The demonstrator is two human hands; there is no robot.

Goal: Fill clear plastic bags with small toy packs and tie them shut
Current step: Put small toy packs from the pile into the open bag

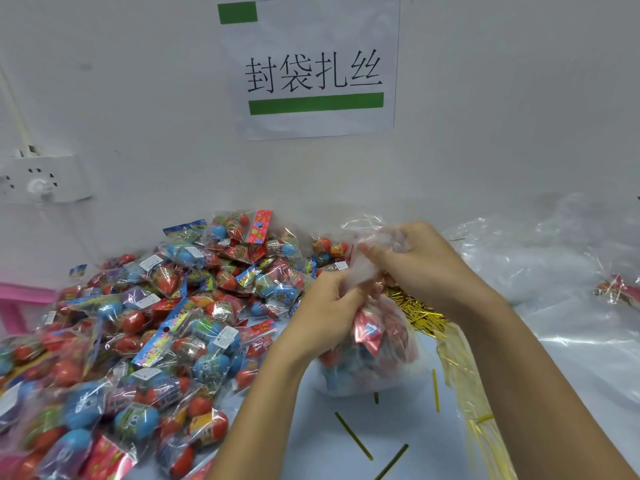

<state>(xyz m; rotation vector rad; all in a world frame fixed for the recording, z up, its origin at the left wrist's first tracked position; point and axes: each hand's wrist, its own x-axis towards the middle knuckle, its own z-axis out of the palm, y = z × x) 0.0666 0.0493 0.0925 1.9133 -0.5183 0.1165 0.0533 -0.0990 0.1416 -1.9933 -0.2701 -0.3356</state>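
Observation:
A clear plastic bag (pixel 367 355) filled with red and blue toy packs stands on the white table in the middle. My left hand (pixel 322 313) grips the gathered neck of the bag just above the packs. My right hand (pixel 412 261) holds the bunched top of the bag higher up, fingers curled round the crumpled plastic. A big heap of loose toy packs (pixel 156 323), each with red and blue eggs, covers the left half of the table.
Gold twist ties (pixel 419 313) lie in a pile behind the bag, and a few single ties (pixel 353 436) lie in front. Empty clear bags (pixel 554 271) are spread at the right. A wall sign (pixel 311 67) and a power strip (pixel 41 178) are on the wall.

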